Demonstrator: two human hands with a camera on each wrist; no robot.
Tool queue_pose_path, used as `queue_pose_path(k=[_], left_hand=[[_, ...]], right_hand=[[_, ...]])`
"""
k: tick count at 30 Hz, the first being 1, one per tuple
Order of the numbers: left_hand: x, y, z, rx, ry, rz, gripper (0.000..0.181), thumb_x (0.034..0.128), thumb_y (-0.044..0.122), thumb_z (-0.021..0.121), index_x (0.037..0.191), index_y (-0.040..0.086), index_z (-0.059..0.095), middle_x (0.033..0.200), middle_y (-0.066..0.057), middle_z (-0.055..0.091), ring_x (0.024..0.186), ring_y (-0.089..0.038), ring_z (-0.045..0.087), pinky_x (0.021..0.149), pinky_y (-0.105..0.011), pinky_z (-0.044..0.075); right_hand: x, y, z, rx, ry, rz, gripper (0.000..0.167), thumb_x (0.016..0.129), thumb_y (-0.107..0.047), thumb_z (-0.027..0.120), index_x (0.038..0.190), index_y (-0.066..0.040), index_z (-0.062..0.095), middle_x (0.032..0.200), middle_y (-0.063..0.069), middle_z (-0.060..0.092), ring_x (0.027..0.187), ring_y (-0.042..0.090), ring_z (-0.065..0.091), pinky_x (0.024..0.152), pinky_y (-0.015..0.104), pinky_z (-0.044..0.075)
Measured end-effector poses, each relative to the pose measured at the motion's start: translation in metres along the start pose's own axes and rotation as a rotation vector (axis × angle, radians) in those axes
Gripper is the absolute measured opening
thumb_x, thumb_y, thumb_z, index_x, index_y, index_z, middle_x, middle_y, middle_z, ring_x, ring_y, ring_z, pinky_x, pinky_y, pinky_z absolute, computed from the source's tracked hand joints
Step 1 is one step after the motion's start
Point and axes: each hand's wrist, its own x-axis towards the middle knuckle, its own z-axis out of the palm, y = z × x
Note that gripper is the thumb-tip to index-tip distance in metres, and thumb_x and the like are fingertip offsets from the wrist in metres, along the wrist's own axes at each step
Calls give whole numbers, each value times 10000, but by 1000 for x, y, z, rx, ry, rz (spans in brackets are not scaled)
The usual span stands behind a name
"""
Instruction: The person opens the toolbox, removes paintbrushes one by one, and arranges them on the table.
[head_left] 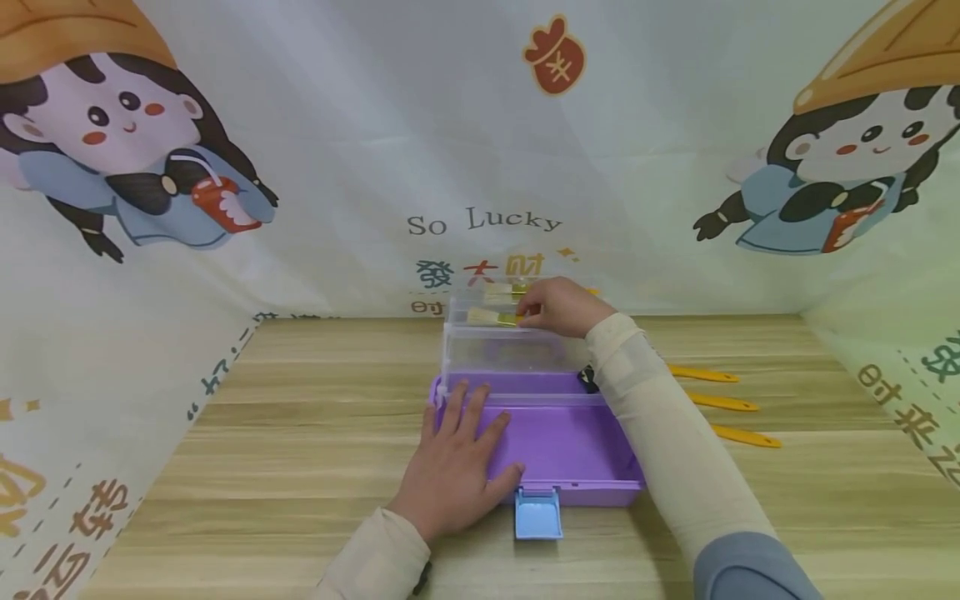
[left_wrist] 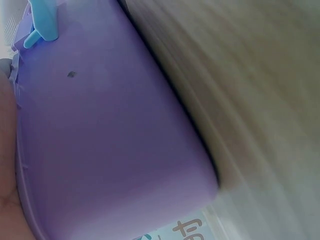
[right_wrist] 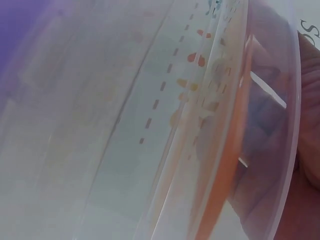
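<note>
A purple plastic box [head_left: 562,442] stands uncovered on the table, its blue latch [head_left: 538,514] hanging down at the front. Fingers spread, my left hand [head_left: 457,475] rests on its left side; the left wrist view shows the purple outer wall [left_wrist: 110,125] beside that hand. Behind the base rises a clear plastic tray section [head_left: 502,348]. At its top my right hand [head_left: 566,307] pinches a paintbrush [head_left: 483,317] with pale bristles, pointing left. Another paintbrush [head_left: 498,290] lies just behind it. The right wrist view shows an orange handle [right_wrist: 225,165] through clear plastic.
Three orange handles [head_left: 735,405] lie on the table to the right, their other ends hidden by my right forearm. A small black object [head_left: 587,379] shows by the rear of the box. A printed cloth [head_left: 360,150] hangs behind the wooden table [head_left: 315,417].
</note>
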Motion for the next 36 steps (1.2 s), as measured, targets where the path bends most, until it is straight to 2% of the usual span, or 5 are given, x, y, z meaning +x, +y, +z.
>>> queue_pose_path(k=[9,17,21,29,36], left_hand=[[0,0,0,4,-11,-2,671,950,632,415,1416,173,566,1579,-152,277,1477,-380,141,1113,-664,187],[-1,1,-2,-13,-19,-1,666,951,622,426,1413,163,568,1580,-161,273,1477,-389,136,1113,-670,176],[0,1,-2,-11,-25,-4,670,951,626,423,1419,167,562,1583,-159,265,1480,-387,127,1116,-668,169],[1,2,-2,-10,-32,-5,671,954,631,410,1418,172,562,1587,-156,258,1482,-384,122,1118,-669,162],[0,1,-2,1,-31,-5,672,952,634,412,1417,174,563,1587,-158,259,1483,-380,121,1119,-666,166]], right_hand=[[-1,1,1,1,11,-19,146,915,-182,726,1003,-71,761,862,2,670,778,151,602,754,346,512],[-7,7,4,134,79,28,94,917,-196,697,956,-136,759,829,-40,662,750,140,586,694,332,494],[-9,7,2,169,107,33,104,898,-172,693,973,-125,749,830,-25,656,752,154,571,698,338,487],[-13,-3,-9,224,143,62,292,900,-168,713,1171,-58,706,1066,59,687,954,210,616,860,389,511],[-20,-10,-21,246,178,44,327,909,-170,716,1219,-67,696,1178,65,675,1046,220,615,915,403,505]])
